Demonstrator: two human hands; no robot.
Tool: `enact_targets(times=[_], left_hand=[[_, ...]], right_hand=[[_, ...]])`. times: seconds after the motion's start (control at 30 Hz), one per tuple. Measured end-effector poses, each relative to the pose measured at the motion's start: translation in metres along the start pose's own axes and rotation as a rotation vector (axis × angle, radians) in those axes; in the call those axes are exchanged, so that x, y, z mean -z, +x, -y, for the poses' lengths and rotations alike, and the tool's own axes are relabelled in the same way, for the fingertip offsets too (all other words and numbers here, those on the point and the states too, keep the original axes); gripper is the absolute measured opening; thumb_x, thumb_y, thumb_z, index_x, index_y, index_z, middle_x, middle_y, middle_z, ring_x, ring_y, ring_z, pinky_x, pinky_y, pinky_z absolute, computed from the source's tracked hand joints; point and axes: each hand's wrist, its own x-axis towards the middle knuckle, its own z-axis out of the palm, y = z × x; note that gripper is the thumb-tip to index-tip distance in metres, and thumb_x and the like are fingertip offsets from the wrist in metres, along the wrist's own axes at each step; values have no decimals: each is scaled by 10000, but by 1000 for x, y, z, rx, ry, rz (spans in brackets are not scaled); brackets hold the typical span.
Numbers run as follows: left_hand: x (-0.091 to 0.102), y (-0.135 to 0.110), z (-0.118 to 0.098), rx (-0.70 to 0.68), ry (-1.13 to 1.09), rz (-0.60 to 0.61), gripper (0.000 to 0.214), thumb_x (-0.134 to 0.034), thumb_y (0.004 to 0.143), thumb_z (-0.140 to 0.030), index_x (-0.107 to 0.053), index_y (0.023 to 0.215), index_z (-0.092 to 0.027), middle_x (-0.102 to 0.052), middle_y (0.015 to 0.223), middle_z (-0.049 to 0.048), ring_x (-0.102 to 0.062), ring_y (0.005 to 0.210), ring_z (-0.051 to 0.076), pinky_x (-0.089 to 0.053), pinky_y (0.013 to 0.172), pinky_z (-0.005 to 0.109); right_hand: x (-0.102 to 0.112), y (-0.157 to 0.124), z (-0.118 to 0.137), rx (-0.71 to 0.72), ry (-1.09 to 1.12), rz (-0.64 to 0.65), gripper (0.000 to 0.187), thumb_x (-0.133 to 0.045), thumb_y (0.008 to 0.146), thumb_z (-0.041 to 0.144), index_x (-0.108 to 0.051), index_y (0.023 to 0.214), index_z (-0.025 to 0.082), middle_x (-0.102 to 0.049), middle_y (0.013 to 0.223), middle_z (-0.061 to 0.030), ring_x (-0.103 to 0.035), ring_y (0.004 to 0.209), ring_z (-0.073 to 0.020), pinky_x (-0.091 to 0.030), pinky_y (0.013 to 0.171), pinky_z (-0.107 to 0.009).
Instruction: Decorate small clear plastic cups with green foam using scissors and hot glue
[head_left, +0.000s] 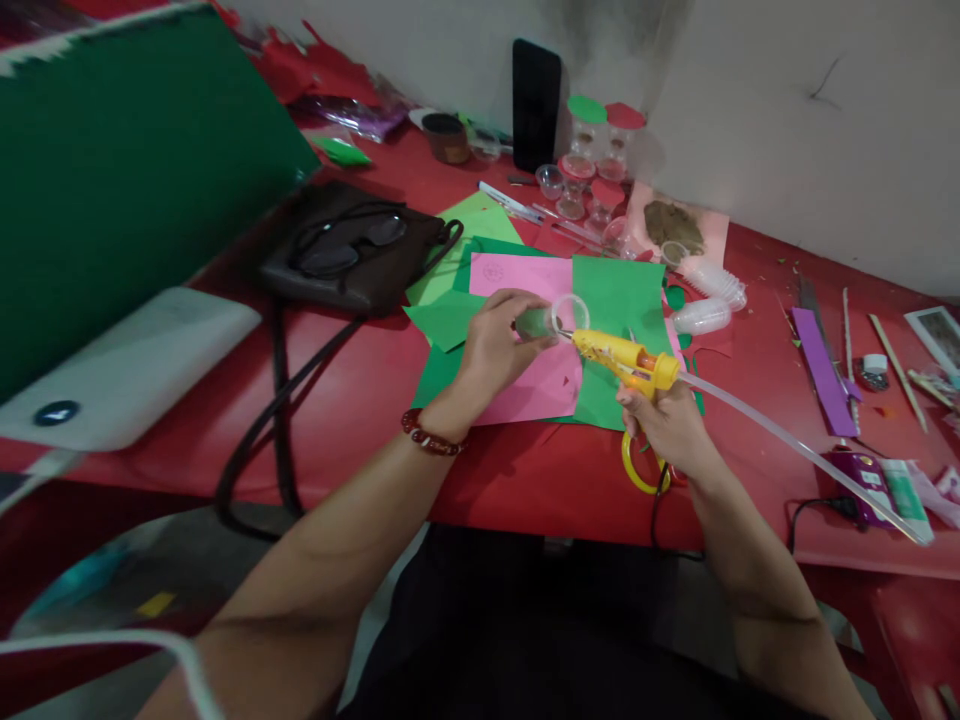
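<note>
My left hand (495, 340) is closed round a small clear plastic cup (570, 312) that looks green at its closed end, its rim turned to the right. In my right hand (671, 425) is a yellow hot glue gun (611, 352), and its nozzle tip is at the cup's rim; I cannot tell if they touch. A long translucent glue stick (787, 435) sticks out of the gun's back. Below both hands lie a pink paper sheet (517, 385) and green paper (619, 290). Yellow-handled scissors (634, 465) lie partly under my right hand.
Small cup pairs with green and red tops (589, 110) stand by the wall near a leaning phone (535, 105). Clear cups (705, 315) lie to the right. A brown bag (360, 280) with glasses is at left, a purple strip (823, 370) far right.
</note>
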Motion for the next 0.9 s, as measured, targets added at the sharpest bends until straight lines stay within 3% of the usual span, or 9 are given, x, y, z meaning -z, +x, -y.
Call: enact_targets(times=[0.5,0.9], left_hand=[[5,3,-5,50,1,-55,402,-908,663,-130,-760,1029,-208,-754,1071,48,-690,919,190,-582,764,315],[5,2,0,22,-3,-74,396,-872,701,-108,-738,1055,-225,-742,1106,53,-694,977,204,-603,790,330]], right_hand=[[1,-1,-3,-48,29,-12,509,-622,937,695,-556,699,250,-532,485,42,-487,435,-120,-443,457,-262],[4,0,-4,-54,5,-7,557,-607,946,728,-518,661,258,-518,468,33,-488,435,-132,-423,448,-276]])
